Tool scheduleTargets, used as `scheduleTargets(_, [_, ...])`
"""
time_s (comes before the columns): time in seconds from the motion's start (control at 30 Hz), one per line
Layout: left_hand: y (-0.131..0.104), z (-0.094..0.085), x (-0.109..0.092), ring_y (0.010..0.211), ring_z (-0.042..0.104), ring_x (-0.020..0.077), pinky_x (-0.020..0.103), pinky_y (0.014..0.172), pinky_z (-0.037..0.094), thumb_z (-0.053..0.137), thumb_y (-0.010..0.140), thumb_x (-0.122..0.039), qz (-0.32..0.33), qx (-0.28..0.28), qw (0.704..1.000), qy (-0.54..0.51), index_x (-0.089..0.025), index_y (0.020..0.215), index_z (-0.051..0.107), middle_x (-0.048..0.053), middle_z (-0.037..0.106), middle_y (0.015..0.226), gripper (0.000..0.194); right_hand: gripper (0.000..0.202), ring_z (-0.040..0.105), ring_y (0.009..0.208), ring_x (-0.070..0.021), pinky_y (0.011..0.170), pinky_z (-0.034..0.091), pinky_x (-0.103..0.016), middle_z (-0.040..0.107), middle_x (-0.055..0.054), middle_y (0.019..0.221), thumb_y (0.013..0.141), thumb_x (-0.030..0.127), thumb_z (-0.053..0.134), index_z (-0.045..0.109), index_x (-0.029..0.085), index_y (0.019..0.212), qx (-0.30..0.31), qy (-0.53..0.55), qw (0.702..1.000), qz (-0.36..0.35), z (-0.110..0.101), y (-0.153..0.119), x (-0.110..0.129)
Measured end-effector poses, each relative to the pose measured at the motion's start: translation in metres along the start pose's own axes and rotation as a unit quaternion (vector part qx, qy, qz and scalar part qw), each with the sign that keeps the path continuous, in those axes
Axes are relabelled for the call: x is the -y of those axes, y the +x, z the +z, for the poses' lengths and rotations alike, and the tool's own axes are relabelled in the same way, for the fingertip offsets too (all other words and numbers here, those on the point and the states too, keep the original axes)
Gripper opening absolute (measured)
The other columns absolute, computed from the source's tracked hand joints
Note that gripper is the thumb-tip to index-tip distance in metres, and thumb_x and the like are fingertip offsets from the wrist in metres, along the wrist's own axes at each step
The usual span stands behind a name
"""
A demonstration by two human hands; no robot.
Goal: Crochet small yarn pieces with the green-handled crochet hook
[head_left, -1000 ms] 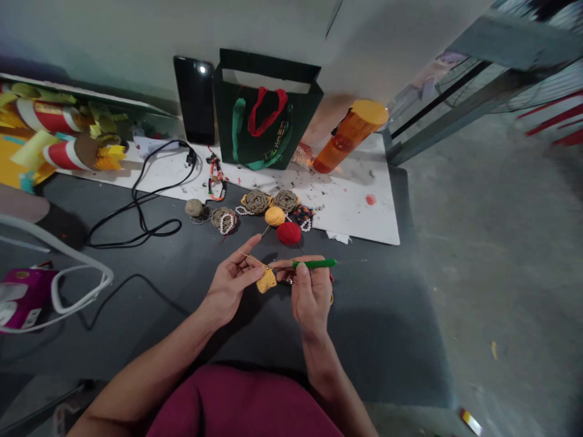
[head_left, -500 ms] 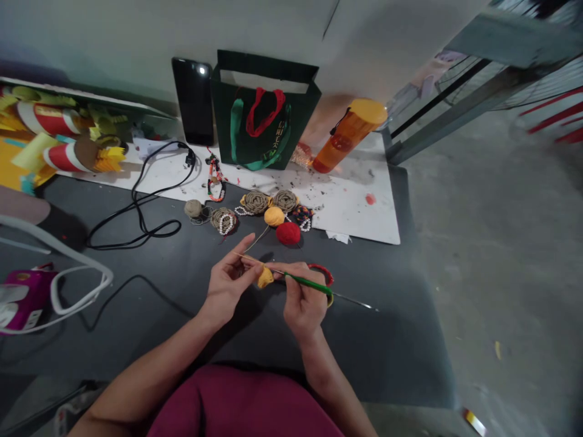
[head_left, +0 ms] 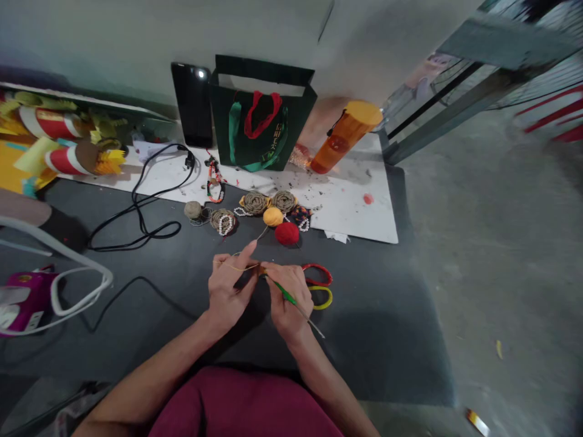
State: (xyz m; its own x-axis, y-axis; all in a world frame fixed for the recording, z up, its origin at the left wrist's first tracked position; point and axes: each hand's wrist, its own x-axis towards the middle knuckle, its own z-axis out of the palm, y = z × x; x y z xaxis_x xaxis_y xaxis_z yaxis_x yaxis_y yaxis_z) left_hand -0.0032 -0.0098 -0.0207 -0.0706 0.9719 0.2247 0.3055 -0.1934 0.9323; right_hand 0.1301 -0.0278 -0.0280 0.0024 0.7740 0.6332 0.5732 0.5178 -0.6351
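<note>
My left hand (head_left: 230, 294) pinches a small yellow crochet piece (head_left: 262, 272), now mostly hidden by fingers, and its index finger is raised. A thin strand of yarn (head_left: 239, 267) runs over the fingers of that hand. In my right hand (head_left: 290, 303) is a crochet hook (head_left: 285, 292) with a green grip, its working tip hidden at the piece and its metal back end pointing down to the right. Both hands meet at the fingertips. Scissors with a red and a yellow handle loop (head_left: 322, 298) lie just right of my right hand. A yellow yarn ball (head_left: 273, 216) and a red yarn ball (head_left: 287, 233) rest beyond the hands.
Brown crocheted coils (head_left: 255, 203) with white beads lie behind the yarn balls. Farther back stand a dark green paper bag (head_left: 264, 133), a phone (head_left: 191, 106) and an orange bottle (head_left: 344, 136). A black cable (head_left: 141, 212) loops at left, near a purple box (head_left: 30, 297).
My right hand has moved left, close against my left hand, and the hook has swung to point more downward. The yellow piece is now mostly covered, and both scissor loops show more.
</note>
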Motion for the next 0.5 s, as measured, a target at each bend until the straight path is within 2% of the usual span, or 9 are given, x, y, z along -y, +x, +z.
scheduleTargets(0.07, [0.0003,0.0008,0.0024,0.072,0.059,0.0171,0.034,0.083,0.044,0.067,0.082,-0.021,0.011,-0.002,1.0,0.02,-0.028,0.121,0.07,0.0,0.075,0.078,0.04,0.027,0.07,0.081,-0.0198,0.068,0.053,-0.036,0.078,-0.008,0.098,0.092,0.006,0.055,0.063,0.024,0.11,-0.008,-0.001,1.0,-0.007,0.0012,0.0004,0.0])
scheduleTargets(0.1, [0.0006,0.0014,0.0027,0.073,0.059,0.0167,0.033,0.082,0.045,0.067,0.082,-0.023,-0.003,-0.005,1.0,0.015,-0.027,0.124,0.068,0.0,0.075,0.078,0.042,0.028,0.069,0.081,-0.0199,0.068,0.053,-0.037,0.078,-0.009,0.098,0.092,0.006,0.056,0.063,0.024,0.112,-0.012,-0.001,1.0,-0.01,0.0018,0.0004,0.0])
scheduleTargets(0.17, [0.0018,0.0029,0.0019,0.074,0.06,0.0153,0.03,0.08,0.048,0.069,0.081,-0.024,-0.068,-0.006,0.997,-0.041,-0.025,0.13,0.064,0.0,0.073,0.078,0.05,0.031,0.069,0.081,-0.0203,0.069,0.054,-0.038,0.078,-0.01,0.099,0.09,0.005,0.058,0.063,0.024,0.114,-0.018,0.002,1.0,-0.018,0.0029,0.0001,-0.0003])
scheduleTargets(0.23, [0.0037,0.0045,0.0,0.071,0.06,0.0127,0.027,0.076,0.049,0.073,0.077,-0.025,-0.154,0.004,0.977,-0.148,-0.022,0.136,0.059,-0.002,0.07,0.077,0.061,0.034,0.07,0.083,-0.021,0.069,0.054,-0.038,0.077,-0.01,0.099,0.088,0.004,0.061,0.064,0.024,0.115,-0.026,0.011,0.999,-0.025,0.0039,-0.0005,-0.0005])
scheduleTargets(0.37, [0.0075,0.007,-0.003,0.067,0.059,0.0081,0.02,0.07,0.048,0.082,0.068,-0.024,-0.292,0.034,0.883,-0.365,-0.02,0.142,0.051,-0.004,0.067,0.074,0.08,0.037,0.069,0.084,-0.0202,0.07,0.054,-0.037,0.077,-0.008,0.099,0.085,0.004,0.067,0.069,0.027,0.114,-0.04,0.033,0.999,-0.002,0.0052,-0.0009,0.0])
scheduleTargets(0.5, [0.0088,0.0065,-0.004,0.066,0.06,0.0066,0.019,0.07,0.046,0.086,0.064,-0.017,-0.367,0.085,0.795,-0.475,-0.022,0.147,0.044,-0.006,0.067,0.072,0.093,0.035,0.068,0.081,-0.0185,0.069,0.055,-0.035,0.076,-0.004,0.097,0.083,0.005,0.07,0.073,0.03,0.106,-0.068,0.099,0.991,0.053,0.0054,0.0008,0.0022])
